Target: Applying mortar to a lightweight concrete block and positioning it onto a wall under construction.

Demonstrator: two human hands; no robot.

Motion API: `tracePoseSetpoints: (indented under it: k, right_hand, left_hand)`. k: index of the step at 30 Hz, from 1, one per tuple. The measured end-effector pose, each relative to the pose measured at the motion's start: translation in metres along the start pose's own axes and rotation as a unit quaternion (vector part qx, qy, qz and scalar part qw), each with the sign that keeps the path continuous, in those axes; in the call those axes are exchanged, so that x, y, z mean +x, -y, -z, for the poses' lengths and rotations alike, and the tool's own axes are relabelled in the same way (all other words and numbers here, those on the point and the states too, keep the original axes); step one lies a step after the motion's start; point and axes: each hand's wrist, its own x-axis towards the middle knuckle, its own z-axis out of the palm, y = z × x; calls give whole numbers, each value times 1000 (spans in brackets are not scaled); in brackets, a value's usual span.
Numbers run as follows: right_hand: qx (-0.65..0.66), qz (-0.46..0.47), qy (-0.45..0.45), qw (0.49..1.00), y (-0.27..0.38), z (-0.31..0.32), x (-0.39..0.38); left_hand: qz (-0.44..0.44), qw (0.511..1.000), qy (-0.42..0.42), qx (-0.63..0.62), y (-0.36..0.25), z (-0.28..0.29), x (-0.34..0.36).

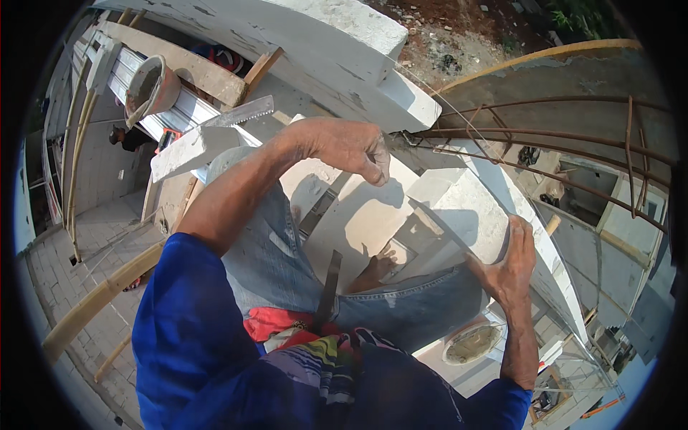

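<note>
One white, boxy masonry block (469,211) sits against my half-spread right hand (510,264), so I'd brace it steady there. Left hand (351,150) is curled mostly closed; can't tell if it's holding anything.

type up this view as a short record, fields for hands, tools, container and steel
left hand: raised, fingers curled; contents unclear
right hand: spread against a white block
tools: toothed saw blade, upper left; dark flat blade at the lap
container: bucket, upper left
steel: rusty bars, right side
</note>
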Motion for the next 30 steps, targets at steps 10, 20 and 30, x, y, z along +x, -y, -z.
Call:
tracePoseSetpoints:
  k: [10, 20, 30]
  right_hand:
    - [147, 124, -42, 980, 91, -88, 104]
    - [170, 210, -2, 963, 179, -164, 131]
    - [117, 213, -5, 970, 204, -190, 128]
  left_hand:
    - [-70, 703, -677, -209, 46, 15, -102]
    - [-220, 650, -671, -282, 54, 5, -160]
    - [-286, 624, -658, -309, 37, -7, -180]
